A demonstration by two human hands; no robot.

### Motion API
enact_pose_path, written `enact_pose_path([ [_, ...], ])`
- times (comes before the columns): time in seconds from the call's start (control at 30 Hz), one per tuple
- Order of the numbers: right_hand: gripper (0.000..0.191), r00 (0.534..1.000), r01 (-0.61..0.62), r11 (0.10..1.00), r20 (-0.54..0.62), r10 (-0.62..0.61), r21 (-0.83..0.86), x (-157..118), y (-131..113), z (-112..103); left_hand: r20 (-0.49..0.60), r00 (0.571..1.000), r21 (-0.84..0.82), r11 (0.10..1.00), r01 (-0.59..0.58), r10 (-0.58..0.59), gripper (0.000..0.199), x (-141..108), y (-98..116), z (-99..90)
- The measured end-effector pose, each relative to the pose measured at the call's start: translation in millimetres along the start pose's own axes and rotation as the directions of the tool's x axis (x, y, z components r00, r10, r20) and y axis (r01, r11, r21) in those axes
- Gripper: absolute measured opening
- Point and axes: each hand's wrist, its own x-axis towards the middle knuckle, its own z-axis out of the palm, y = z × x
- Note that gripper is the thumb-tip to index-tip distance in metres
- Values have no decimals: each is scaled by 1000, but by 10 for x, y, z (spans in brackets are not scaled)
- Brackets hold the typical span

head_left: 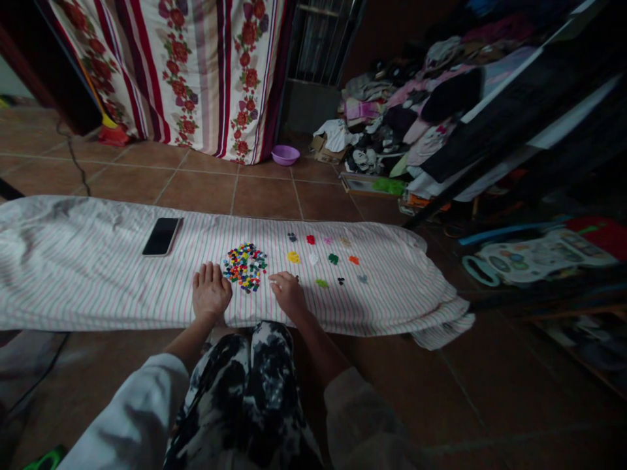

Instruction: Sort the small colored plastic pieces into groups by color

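My left hand (pixel 211 289) lies flat on the striped cloth, palm down, just left of a mixed heap of tiny coloured pieces (pixel 243 266). On the heap's right side, my right hand (pixel 289 294) has its thumb and fingers pinched together low over the cloth. A pale speck shows at those fingertips, too small to name. Beyond that hand, small piles sorted by colour sit in rows, among them a yellow pile (pixel 293 257), a red pile (pixel 310 239), a dark green pile (pixel 333 259), an orange pile (pixel 353 260) and a light green pile (pixel 321 282).
A phone (pixel 161 236) rests on the striped cloth (pixel 98 274) at left. Behind the covered surface are a floral curtain (pixel 206 78), a purple basin (pixel 285 155) and a red dustpan (pixel 113 134) on the tiled floor. Heaped clothes (pixel 392 111) fill the back right.
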Motion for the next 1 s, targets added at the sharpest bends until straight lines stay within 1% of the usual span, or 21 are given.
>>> enact_pose_path([
  [0.1,27,997,23,998,65,-27,61,11,-132,137,-3,1000,-3,1000,1,-1,56,-4,-3,5],
  [0.2,29,994,57,995,92,-64,76,27,-200,213,-8,1000,10,1000,-6,6,55,-8,-14,24],
  [0.43,23,990,78,997,122,-75,-14,53,-270,234,-23,1000,27,999,-20,21,55,-8,-9,34],
  [0.63,17,991,54,997,128,-46,-56,57,-296,254,-35,999,34,999,-20,21,54,-1,-3,18],
  [0.73,18,994,49,998,104,-45,-33,36,-290,269,-38,999,38,999,-18,20,55,-6,3,18],
  [0.9,26,996,87,996,6,-88,22,-45,-261,222,-35,999,16,1000,-17,18,55,-11,14,2],
  [1.0,28,998,43,999,-56,-42,33,-86,-201,126,-32,999,24,1000,-18,18,55,-10,10,-8],
])
